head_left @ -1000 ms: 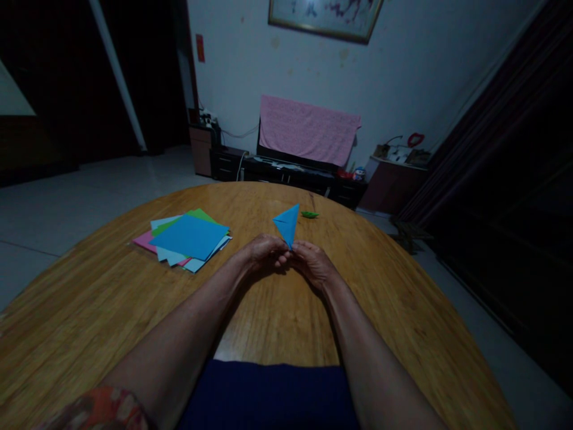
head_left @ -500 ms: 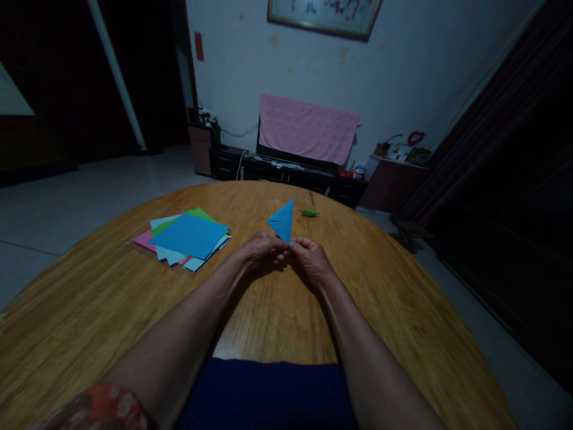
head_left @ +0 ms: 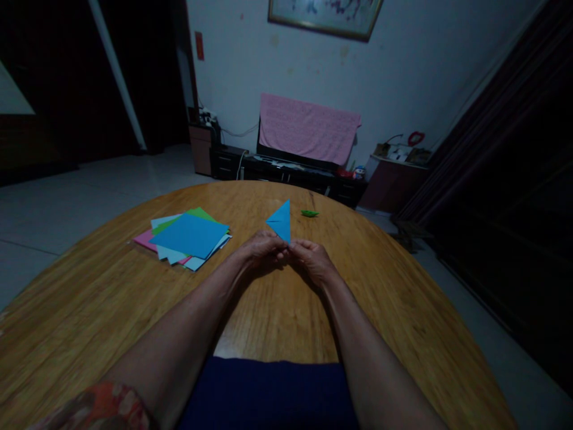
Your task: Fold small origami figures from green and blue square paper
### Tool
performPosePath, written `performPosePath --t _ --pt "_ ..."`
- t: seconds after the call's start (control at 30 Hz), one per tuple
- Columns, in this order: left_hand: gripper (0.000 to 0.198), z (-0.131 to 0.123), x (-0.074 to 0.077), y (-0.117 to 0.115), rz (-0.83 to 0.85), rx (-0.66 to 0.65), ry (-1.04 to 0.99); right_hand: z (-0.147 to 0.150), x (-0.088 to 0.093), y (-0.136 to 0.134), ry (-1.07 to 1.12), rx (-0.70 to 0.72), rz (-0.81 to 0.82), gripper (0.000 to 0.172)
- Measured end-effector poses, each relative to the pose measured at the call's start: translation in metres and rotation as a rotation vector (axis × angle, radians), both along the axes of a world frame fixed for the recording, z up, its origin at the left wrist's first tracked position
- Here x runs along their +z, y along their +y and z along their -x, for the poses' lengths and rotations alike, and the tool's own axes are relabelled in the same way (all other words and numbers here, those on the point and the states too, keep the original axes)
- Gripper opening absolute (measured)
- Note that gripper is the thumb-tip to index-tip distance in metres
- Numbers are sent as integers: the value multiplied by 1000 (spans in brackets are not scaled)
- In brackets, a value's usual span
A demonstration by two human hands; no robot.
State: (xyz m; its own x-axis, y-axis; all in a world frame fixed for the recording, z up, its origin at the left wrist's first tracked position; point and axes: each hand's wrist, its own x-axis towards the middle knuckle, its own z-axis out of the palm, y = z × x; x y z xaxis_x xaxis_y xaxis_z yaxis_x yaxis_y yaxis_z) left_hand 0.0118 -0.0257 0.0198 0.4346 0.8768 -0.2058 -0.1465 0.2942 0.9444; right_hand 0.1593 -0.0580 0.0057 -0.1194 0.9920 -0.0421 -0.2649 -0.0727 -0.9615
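Note:
A blue sheet of paper (head_left: 281,221), folded into a triangle with a crease or slit running in from its left corner, stands up from my fingers above the table. Its lowest corner is pinched between both hands. My left hand (head_left: 266,246) is closed on that corner from the left, its fingers curled. From the right, my right hand (head_left: 312,257) grips the same corner with thumb and forefinger. The fingertips meet there and cover the tip of the paper. Just beyond, to the right, lies a small green folded paper piece (head_left: 309,213).
A fanned stack of coloured paper sheets (head_left: 190,235), blue on top, lies left of my hands on the round wooden table (head_left: 277,316). Past the table's far edge stand a low black cabinet (head_left: 268,170) and a screen under a pink cloth (head_left: 308,128).
The folded blue paper has tilted slightly to the left, its top corner shifting left and its right edge now nearly upright. Both hands keep their pinch in almost the same place.

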Motion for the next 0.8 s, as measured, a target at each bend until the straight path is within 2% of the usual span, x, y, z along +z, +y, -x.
performPosePath --t 0.13,0.4,0.57,0.8 --pt "13 1 7 -2 1 -3 89 2 -4 2 -37 -128 -19 27" --pt "15 -1 8 -6 -17 6 63 3 -12 8 -179 -264 -65 20" --pt "16 -1 4 -7 -44 34 38 2 -12 7 -252 -255 -91 19" --pt "15 1 1 -1 -81 6 98 2 -13 9 -195 -202 -109 22"
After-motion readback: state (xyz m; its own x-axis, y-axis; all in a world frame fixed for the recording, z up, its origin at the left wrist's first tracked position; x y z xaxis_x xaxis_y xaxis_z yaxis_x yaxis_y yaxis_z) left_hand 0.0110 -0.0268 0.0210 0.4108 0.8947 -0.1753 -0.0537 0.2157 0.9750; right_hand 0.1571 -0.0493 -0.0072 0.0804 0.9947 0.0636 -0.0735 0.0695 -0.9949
